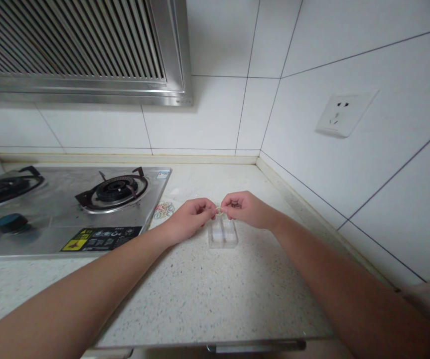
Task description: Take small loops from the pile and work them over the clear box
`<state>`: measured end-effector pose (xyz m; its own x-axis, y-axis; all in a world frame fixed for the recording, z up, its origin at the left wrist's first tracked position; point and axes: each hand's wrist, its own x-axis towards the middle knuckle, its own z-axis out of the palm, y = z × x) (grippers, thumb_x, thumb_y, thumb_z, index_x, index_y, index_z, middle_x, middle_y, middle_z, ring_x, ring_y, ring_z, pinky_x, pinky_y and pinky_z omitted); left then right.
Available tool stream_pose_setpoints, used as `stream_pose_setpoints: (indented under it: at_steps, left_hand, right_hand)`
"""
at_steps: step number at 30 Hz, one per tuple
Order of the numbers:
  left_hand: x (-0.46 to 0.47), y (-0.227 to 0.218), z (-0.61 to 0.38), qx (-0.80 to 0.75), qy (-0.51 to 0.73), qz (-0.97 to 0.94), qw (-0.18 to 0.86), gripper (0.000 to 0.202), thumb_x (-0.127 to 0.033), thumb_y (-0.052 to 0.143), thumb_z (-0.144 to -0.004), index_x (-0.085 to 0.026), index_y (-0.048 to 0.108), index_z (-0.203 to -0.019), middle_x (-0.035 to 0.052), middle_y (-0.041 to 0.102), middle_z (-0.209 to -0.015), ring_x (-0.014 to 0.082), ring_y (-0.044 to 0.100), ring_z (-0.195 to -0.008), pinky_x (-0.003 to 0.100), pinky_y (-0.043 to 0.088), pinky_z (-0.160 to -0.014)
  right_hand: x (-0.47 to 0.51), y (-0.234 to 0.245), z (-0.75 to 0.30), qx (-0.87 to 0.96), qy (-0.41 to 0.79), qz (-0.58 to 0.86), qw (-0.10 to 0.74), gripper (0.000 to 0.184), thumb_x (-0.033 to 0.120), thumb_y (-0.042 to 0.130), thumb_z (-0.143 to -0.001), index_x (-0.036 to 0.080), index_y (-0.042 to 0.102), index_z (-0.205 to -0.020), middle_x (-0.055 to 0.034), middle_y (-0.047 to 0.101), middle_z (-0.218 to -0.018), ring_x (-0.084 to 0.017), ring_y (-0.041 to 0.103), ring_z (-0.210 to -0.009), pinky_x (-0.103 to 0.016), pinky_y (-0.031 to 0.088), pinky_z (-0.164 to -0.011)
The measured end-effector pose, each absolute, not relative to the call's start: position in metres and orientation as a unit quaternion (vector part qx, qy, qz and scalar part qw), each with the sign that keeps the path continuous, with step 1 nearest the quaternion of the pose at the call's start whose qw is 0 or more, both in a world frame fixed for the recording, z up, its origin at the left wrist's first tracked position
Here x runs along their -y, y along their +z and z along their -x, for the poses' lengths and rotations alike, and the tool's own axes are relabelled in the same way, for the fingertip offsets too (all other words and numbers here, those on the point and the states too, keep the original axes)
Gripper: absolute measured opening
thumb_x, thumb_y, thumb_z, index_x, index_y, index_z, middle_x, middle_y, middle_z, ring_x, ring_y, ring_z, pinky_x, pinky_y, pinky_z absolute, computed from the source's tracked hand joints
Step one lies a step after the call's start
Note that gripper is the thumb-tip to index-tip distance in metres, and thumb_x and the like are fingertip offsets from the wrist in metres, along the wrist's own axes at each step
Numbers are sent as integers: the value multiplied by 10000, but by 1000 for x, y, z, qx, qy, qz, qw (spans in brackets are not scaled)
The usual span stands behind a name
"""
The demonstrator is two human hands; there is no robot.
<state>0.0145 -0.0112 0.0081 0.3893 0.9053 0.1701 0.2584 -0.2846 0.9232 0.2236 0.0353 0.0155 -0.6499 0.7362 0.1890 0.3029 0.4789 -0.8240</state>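
A small pale yellow rubber band (219, 211) is pinched between my two hands, one at each side of the loop. My left hand (194, 218) grips its left side with thumb and forefinger. On the right side, my right hand (247, 209) pinches it in the same way. Just below and in front of the fingers, a clear plastic box with compartments (222, 243) lies on the counter. To the left of my left hand is a small heap of thin coloured rubber bands (164, 210), close to the stove's edge.
A steel gas stove (61, 209) with black burners fills the left, under a range hood (177, 60). The speckled counter (215, 299) meets tiled walls behind and at the right. A wall socket (344, 114) sits on the right wall. A drawer handle (255, 346) shows at the front.
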Motion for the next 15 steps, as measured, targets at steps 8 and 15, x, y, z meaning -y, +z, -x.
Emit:
stream_pose_setpoints:
  at_steps: [8, 15]
  left_hand:
    - [13, 9, -16, -400, 371, -712, 443, 258, -388, 552, -858, -139, 612, -833, -22, 509, -673, 88, 394, -572, 223, 305, -548]
    - [15, 11, -17, -411, 361, -717, 432, 289, -422, 540, -876, -142, 607, -847, -28, 471, -631, 82, 353, -537, 216, 282, -513]
  right_hand:
    - [-36, 15, -224, 818, 401, 311, 271, 184, 340, 596, -836, 164, 643, -812, 8, 593, -645, -104, 499, -579, -244, 361, -534]
    - [-34, 15, -222, 807, 419, 309, 277, 165, 322, 600, -820, 165, 633, -785, 16, 580, -635, -101, 493, -576, -242, 345, -529]
